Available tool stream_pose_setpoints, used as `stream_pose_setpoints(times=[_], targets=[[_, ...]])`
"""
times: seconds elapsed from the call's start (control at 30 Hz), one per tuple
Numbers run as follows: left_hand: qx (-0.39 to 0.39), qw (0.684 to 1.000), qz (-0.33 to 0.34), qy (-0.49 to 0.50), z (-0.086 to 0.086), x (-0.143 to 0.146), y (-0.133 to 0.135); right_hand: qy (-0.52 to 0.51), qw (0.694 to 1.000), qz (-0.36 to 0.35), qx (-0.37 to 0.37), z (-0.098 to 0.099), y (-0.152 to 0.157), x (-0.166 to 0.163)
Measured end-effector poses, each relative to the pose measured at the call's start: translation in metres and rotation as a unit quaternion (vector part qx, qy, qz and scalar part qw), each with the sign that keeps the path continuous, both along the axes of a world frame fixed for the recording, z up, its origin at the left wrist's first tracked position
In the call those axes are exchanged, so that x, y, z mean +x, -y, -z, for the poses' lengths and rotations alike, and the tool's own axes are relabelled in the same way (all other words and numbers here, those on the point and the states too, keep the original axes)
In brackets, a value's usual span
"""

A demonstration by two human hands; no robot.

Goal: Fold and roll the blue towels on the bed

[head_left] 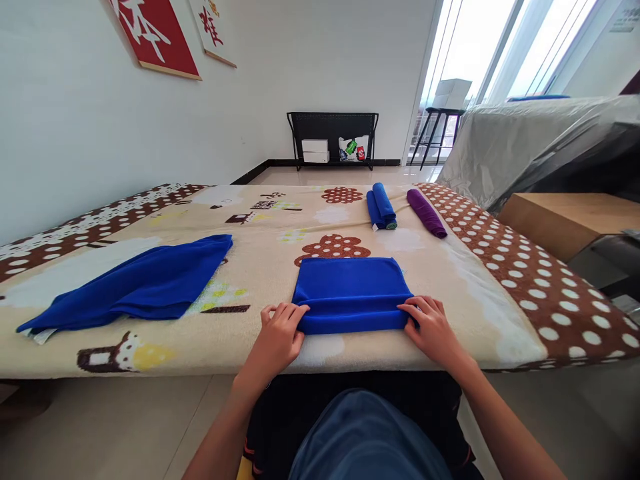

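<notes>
A blue towel (350, 280) lies in front of me, folded to a rectangle, with its near part doubled over in a band. My left hand (279, 337) pinches the left end of that band. At the opposite end, my right hand (431, 330) grips the fold between thumb and fingers. Both hands rest low, close to the bed surface. Off to the left a second blue towel (145, 277) is spread loosely, wrinkled, with a white tag at its near corner. Beyond my right hand lie rolled blue towels (383, 207) and a rolled purple towel (426, 212).
Under the towels is a cream patterned blanket (270, 267) with brown dotted borders. A wooden box (555, 217) stands beside its right edge. Farther back are a black rack (333, 127), a stool (440, 127) and a plastic-covered piece of furniture (540, 133).
</notes>
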State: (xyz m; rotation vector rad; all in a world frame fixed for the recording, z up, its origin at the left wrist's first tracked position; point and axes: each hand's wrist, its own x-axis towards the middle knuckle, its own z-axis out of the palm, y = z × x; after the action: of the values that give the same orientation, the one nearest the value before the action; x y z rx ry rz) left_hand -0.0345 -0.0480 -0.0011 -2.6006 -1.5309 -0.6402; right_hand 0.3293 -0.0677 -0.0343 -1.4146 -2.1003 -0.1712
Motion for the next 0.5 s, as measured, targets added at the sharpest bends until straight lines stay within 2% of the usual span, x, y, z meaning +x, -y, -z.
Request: stream_pose_setpoints(times=[0.03, 0.1, 0.17, 0.23, 0.33, 0.5], targets=[[0.026, 1.0, 0.003, -0.011, 0.001, 0.01, -0.001, 0.008, 1.0, 0.008, 0.024, 0.001, -0.001, -0.014], [0.051, 0.997, 0.048, -0.023, 0.002, 0.033, -0.003, 0.025, 0.998, -0.024, 0.045, 0.002, -0.004, -0.044], [0.045, 0.991, 0.12, -0.031, 0.005, 0.055, -0.004, 0.04, 0.995, -0.079, 0.039, 0.002, -0.007, -0.071], [0.027, 0.986, 0.162, -0.036, 0.009, 0.068, -0.007, 0.051, 0.994, -0.098, 0.02, 0.001, -0.009, -0.084], [0.011, 0.993, 0.117, -0.029, 0.017, 0.061, -0.012, 0.052, 0.997, -0.055, -0.008, 0.003, -0.011, -0.071], [0.026, 0.999, -0.011, -0.023, 0.025, 0.014, -0.015, 0.052, 0.996, 0.07, -0.024, 0.012, -0.007, -0.009]])
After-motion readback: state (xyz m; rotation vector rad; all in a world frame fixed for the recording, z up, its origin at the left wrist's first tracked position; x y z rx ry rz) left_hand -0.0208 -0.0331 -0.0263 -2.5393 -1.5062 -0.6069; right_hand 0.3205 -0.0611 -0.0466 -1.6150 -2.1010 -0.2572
